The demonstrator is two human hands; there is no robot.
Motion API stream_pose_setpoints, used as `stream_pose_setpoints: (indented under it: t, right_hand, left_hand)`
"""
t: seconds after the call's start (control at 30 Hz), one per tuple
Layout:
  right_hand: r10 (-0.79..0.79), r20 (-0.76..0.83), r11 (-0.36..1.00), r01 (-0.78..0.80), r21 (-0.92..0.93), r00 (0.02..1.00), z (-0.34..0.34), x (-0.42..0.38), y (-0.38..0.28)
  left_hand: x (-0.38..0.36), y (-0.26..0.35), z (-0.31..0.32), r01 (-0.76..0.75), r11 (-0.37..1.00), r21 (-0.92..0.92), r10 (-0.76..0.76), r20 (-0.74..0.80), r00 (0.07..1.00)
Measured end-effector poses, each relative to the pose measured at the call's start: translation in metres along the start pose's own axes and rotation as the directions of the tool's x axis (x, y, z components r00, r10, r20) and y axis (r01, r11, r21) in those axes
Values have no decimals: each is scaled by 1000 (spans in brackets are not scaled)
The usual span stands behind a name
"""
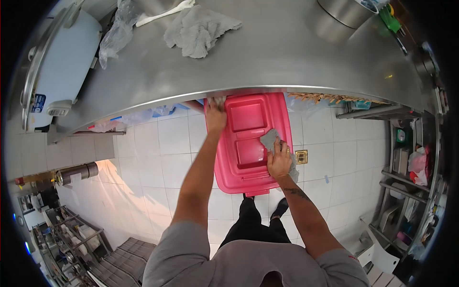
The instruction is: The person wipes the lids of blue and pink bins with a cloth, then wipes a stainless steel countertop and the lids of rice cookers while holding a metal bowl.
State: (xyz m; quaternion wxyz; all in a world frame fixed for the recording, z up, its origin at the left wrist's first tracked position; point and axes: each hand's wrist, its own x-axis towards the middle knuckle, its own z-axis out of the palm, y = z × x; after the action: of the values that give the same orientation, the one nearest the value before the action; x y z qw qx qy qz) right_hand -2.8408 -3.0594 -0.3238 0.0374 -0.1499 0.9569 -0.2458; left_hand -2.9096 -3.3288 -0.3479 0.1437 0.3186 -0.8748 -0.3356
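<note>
A pink plastic lid (221, 162) with two recessed panels lies below me, its far end reaching under the counter's front edge. My right hand (280, 162) presses a grey cloth (270, 138) against the lid's right side, fingers bent over it. Part of that cloth hangs past the lid's right edge. At the far left corner of the lid rests my left hand (217, 118), its fingers curled near the rim. Something small and pale shows at those fingertips, but I cannot make out what it is.
A steel counter (267, 62) spans the far side, with a crumpled grey rag (198, 31), a plastic bag (117, 36) and a steel pot (346, 12) on it. Metal shelving (399, 179) stands right. A floor drain (301, 156) lies beside the lid; a grey crate (122, 263) sits lower left.
</note>
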Motion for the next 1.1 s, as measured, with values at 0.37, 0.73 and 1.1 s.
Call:
stream_pose_setpoints:
  t: [0.37,0.73,1.1]
  right_hand:
    - [-10,-25,1000,11,28,1000,-2,7,-5]
    - [-51,-51,999,51,-4,997,6,-1,1]
    - [-100,-33,992,102,76,994,7,-6,20]
  left_hand:
    - [-150,-13,-48,108,987,-116,-92,140,986]
    - [34,-21,-10,-424,838,343,433,53,900]
    - [-281,-32,-54,-78,976,202,115,-179,977]
